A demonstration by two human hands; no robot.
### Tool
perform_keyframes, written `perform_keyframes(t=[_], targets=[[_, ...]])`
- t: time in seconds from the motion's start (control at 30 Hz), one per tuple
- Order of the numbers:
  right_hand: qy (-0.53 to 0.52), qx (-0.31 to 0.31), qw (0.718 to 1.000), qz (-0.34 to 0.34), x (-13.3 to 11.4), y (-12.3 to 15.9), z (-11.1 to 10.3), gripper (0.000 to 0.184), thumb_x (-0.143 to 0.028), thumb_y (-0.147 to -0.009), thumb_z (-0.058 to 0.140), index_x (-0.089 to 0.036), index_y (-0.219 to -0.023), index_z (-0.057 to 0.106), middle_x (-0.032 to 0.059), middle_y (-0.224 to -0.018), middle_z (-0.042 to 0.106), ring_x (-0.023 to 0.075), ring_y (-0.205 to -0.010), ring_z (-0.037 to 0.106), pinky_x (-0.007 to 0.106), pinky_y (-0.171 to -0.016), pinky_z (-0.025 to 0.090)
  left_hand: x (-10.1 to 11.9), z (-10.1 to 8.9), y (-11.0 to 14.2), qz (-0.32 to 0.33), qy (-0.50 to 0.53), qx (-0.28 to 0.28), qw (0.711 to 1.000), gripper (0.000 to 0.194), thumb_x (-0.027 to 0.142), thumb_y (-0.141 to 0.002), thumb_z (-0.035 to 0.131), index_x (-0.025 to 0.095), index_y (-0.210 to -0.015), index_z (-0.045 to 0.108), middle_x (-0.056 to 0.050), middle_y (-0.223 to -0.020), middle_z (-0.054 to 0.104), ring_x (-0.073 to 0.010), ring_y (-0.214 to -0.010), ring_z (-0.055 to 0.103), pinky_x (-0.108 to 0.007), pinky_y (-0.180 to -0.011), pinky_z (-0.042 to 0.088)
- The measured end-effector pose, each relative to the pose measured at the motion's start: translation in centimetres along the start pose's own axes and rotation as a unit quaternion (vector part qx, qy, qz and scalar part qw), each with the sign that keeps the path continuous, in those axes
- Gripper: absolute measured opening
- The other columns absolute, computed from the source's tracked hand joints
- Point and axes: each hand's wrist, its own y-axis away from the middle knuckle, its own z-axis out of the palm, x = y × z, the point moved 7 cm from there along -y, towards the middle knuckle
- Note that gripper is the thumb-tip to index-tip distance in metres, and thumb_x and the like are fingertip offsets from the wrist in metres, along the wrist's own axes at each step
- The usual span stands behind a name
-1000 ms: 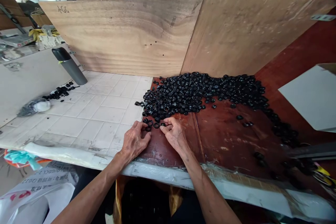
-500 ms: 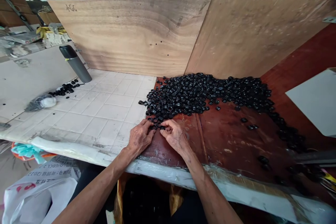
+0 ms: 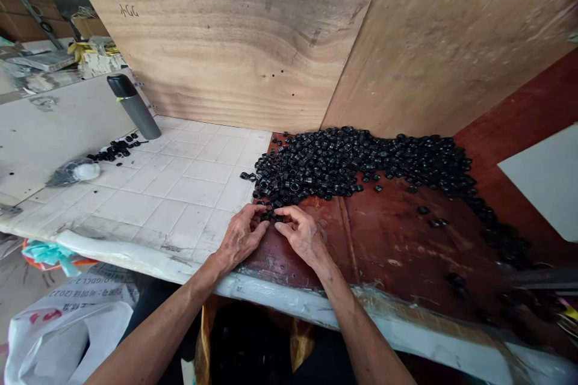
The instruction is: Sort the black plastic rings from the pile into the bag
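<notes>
Both hands are at the near left edge of a heap of small black ring-shaped parts (image 3: 325, 162). My left hand (image 3: 242, 231) has its thumb and fingers curled toward a few black rings (image 3: 270, 215) at the fingertips. From the other side, my right hand (image 3: 301, 233) bends its thumb and index finger around the same rings. The fingertips partly cover these rings, so the exact grip of each hand is hard to see. Beneath lies the dark red board (image 3: 307, 258), with white tiles (image 3: 180, 210) on its left.
A grey flask (image 3: 139, 114) with a black cap stands on the left, near loose black pieces (image 3: 118, 149) and a clear bag (image 3: 72, 172). A wooden panel (image 3: 235, 60) closes the back. Below the front edge sits an open sack (image 3: 205, 337) with dark contents.
The hands stay at the same spot, with small finger movements around the rings. The whole view has shifted slightly.
</notes>
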Motion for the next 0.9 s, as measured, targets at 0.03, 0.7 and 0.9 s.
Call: perform_keyframes(t=[0.03,0.7,0.9], targets=[[-0.007,-0.003,1.0,-0.006,-0.2,0.0,0.0,0.025,-0.025,-0.079,0.063,-0.02,-0.101,0.074,0.0082,-0.11,0.073,0.0196,-0.088,0.071,0.03,-0.076,0.058,0.1,0.0,-0.1,-0.003,0.028,0.003,1.0,0.028,0.019,-0.089,0.062,0.022,-0.117,0.066,-0.004,-0.103,0.071,-0.0153,-0.08,0.068,-0.03,-0.078,0.059],[-0.012,0.034,0.994,-0.102,-2.7,0.9,-0.9,0.012,-0.02,-0.087,0.064,-0.022,-0.096,0.072,0.0055,-0.099,0.069,0.0186,-0.087,0.068,0.028,-0.075,0.059,0.6,0.1,-0.2,-0.085,0.27,-0.026,0.959,0.026,0.031,-0.083,0.077,0.018,-0.106,0.074,-0.006,-0.107,0.075,-0.0201,-0.097,0.07,-0.033,-0.094,0.055],[-0.044,0.046,0.994,-0.085,-2.0,0.7,-0.8,0.015,-0.023,-0.087,0.068,-0.022,-0.102,0.072,0.005,-0.098,0.072,0.0187,-0.085,0.071,0.029,-0.076,0.06,0.6,0.1,-0.2,-0.057,0.246,-0.021,0.967,0.023,0.027,-0.086,0.075,0.019,-0.107,0.074,-0.007,-0.11,0.075,-0.0207,-0.101,0.071,-0.034,-0.097,0.055]])
